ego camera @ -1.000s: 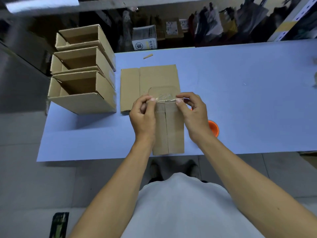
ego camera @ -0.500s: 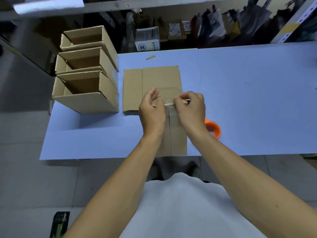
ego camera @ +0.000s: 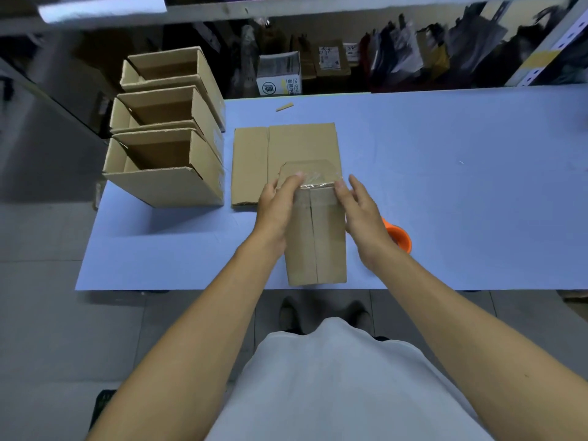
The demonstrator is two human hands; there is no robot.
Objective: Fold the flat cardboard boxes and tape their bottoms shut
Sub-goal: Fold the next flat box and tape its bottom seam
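A folded cardboard box stands bottom-up near the table's front edge, its two bottom flaps meeting at a centre seam. Clear tape runs over the far end of that seam and down the far side. My left hand lies against the box's left side with straight fingers touching the tape at the far edge. My right hand is at the right side, fingers straight, fingertips at the far right corner. Flat cardboard boxes lie just behind.
Three folded open boxes stand in a row along the blue table's left side. An orange tape roll sits right of my right hand, partly hidden. A small cardboard scrap lies near the far edge. Shelves with goods are behind.
Both hands pinched the tape at the box's far edge earlier; now their fingers have straightened and spread to the box's sides, with the tape pressed down over the edge.
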